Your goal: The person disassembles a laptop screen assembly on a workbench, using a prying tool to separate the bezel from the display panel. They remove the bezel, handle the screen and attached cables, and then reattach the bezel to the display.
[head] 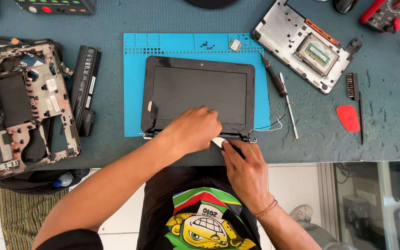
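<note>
1. One blue work mat (135,83) is laid on the grey-green bench (385,115).
2. One black laptop screen panel (199,90) is laid flat on the mat, long axis running left to right, hinge edge turned toward the person, the camera edge pointing away.
3. Two stripped laptop shells are counted: one dark chassis (24,106) at far left, one silver base cover (302,44) at upper right.
4. One black battery (85,88) is seen beside the chassis.
5. The left hand (193,129) is pressed, fingers curled, onto the panel's lower bezel.
6. The right hand (244,169) is pinched on one white pick (218,141) at the hinge edge.
7. One screwdriver (274,78) is laid right of the panel.
</note>
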